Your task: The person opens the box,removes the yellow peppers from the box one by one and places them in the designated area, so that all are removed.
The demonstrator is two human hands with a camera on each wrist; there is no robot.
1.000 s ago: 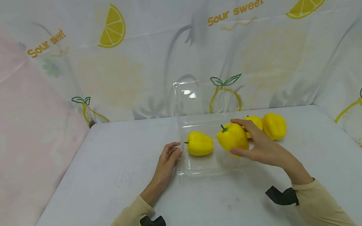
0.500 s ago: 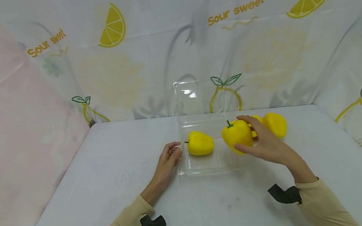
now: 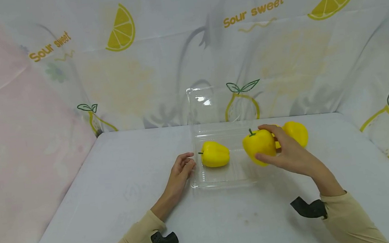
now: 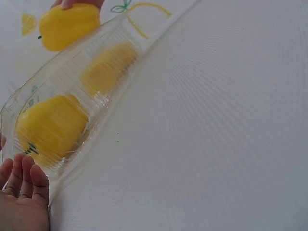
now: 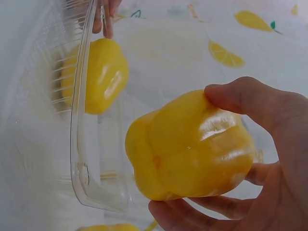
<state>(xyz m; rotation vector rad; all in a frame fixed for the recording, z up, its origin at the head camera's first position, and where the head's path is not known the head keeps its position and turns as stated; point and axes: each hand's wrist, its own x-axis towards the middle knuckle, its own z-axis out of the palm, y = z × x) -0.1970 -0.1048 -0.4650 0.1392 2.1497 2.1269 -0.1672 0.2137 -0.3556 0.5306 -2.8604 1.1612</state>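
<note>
My right hand [image 3: 287,153] holds a yellow bell pepper [image 3: 258,144] with a green stem, thumb on one side and fingers on the other, as the right wrist view shows. It hangs above the right part of a clear plastic container [image 3: 221,184]. Inside, at the left, another yellow bell pepper [image 3: 215,154] lies on its side, stem pointing left. My left hand [image 3: 178,174] grips the container's left edge, with fingers [image 4: 26,180] against the wall in the left wrist view. Beyond my right hand sit two more yellow peppers [image 3: 295,133], one mostly hidden.
The container's clear lid [image 3: 200,111] stands raised at the back, against a lemon-print cloth [image 3: 161,70]. A white table [image 3: 129,174] lies under everything. A black curved piece [image 3: 165,241] is on my left sleeve, and a similar black piece [image 3: 308,207] is on my right.
My right hand has moved a little to the right with the pepper in it, covering more of the peppers behind. My left hand and the pepper in the container have stayed in place.
</note>
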